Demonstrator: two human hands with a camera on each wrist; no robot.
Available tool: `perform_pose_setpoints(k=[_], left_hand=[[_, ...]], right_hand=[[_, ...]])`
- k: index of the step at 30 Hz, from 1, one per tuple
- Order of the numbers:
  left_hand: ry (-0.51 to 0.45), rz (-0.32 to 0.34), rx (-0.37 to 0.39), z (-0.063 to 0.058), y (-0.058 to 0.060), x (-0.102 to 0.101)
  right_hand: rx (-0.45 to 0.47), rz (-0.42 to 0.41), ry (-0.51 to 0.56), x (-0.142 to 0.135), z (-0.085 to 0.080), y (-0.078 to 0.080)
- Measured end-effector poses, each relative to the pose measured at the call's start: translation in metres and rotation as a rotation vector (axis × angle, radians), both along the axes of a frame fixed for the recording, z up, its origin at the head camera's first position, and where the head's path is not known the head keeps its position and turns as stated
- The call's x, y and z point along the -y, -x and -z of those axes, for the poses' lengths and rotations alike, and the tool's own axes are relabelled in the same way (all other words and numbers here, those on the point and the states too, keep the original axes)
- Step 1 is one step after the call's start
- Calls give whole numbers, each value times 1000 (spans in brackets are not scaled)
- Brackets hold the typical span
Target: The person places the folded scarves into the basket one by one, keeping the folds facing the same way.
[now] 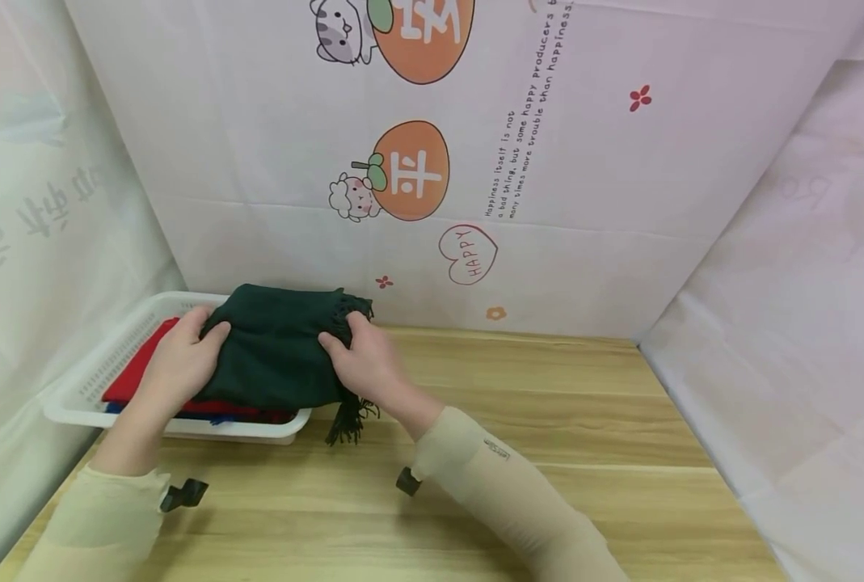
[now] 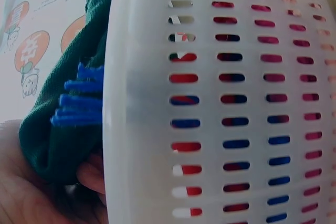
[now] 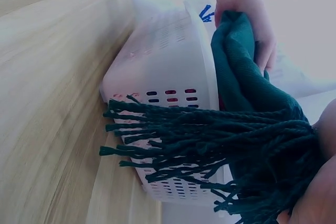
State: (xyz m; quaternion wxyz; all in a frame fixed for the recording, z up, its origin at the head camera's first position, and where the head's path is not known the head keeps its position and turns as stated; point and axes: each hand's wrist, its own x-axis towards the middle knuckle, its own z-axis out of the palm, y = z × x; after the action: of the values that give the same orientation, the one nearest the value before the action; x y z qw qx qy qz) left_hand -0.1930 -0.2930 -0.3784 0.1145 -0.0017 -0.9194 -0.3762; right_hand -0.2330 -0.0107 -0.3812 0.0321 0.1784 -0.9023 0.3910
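Note:
A folded dark green scarf (image 1: 279,347) with fringed ends is held over the right part of a white plastic basket (image 1: 75,412). My left hand (image 1: 184,356) grips its left edge, thumb on top. At the fringed right end, my right hand (image 1: 366,356) pinches the cloth between thumb and fingers. Dark fringe (image 3: 199,140) hangs past the basket's side in the right wrist view. Beneath the scarf, a folded red cloth (image 1: 136,368) lies in the basket. Blue fringe (image 2: 79,100) pokes over the basket rim in the left wrist view.
The basket stands at the left of a wooden table (image 1: 533,428), close to the left cloth wall (image 1: 31,242). A white printed cloth (image 1: 584,202) hangs behind the table. Through the basket's slotted side, red and blue cloth shows.

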Motion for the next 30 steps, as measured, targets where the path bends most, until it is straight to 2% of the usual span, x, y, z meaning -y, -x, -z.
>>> perform_pose_setpoints(k=[8,15,21,30], left_hand=[[0,-20,-14,2,-3,15],[-8,-21,-12,-1,-5,27],[-48,-14,-33,0,-2,35],[6,-50,-36,-2,-4,48]], right_hand=[[7,-37,13,16,-1,-2],[25,-60,36,31,-2,-6],[23,-60,60,39,0,-8],[3,-57,65,54,0,-10]])
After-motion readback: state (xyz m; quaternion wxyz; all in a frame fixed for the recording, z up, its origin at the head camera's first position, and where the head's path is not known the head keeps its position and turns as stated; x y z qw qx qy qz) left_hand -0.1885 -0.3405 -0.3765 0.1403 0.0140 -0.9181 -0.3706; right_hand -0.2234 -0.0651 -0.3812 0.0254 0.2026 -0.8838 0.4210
